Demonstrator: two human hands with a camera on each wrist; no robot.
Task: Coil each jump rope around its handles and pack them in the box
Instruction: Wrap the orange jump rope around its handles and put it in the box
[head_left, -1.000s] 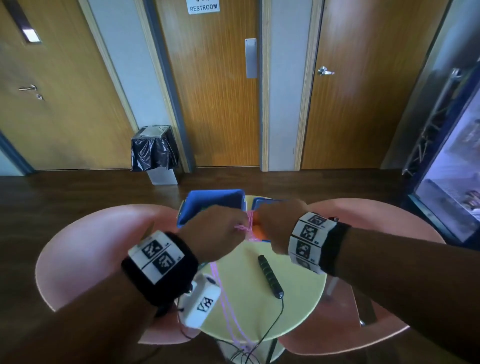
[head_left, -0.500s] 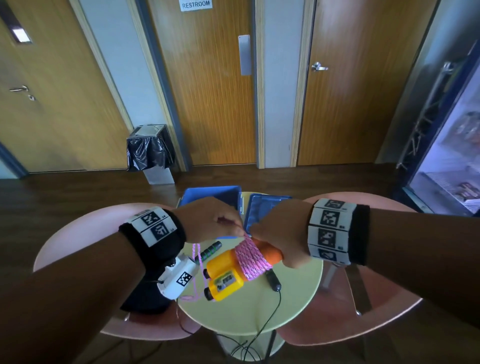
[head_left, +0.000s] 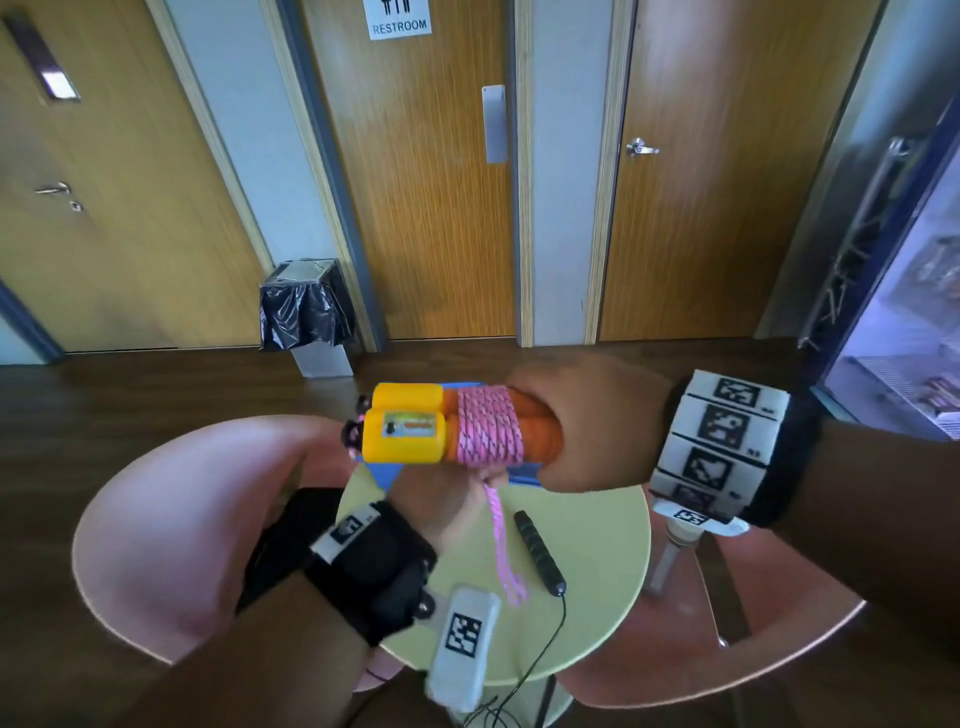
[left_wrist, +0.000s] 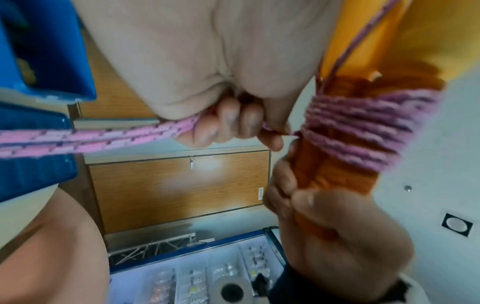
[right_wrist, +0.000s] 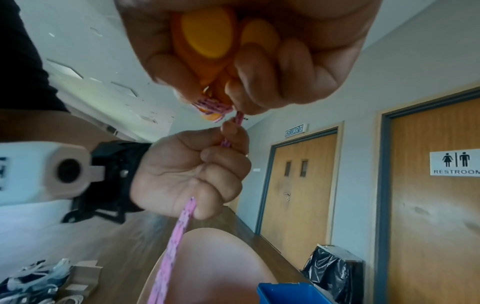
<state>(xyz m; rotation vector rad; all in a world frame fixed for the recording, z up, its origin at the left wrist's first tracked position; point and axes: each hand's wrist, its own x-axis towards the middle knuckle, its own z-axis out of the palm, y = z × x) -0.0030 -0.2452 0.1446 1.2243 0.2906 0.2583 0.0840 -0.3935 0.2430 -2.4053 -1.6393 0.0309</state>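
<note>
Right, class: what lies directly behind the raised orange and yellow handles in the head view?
Behind the handles a blue box shows only as slivers of rim; the handles and the right hand cover its inside, so its contents cannot be seen.

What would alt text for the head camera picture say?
A right hand grips two orange-yellow handles wound with pink rope, while the left hand holds the rope's loose tail above a round yellow table.

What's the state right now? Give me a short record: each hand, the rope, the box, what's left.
right hand: grips the orange ends of both handles
left hand: holds the pink rope just below the coil
rope: several turns on the handles, a doubled tail hangs loose
box: blue, on the table behind the hands
left: black rope handle lying on the table, uncoiled
</note>
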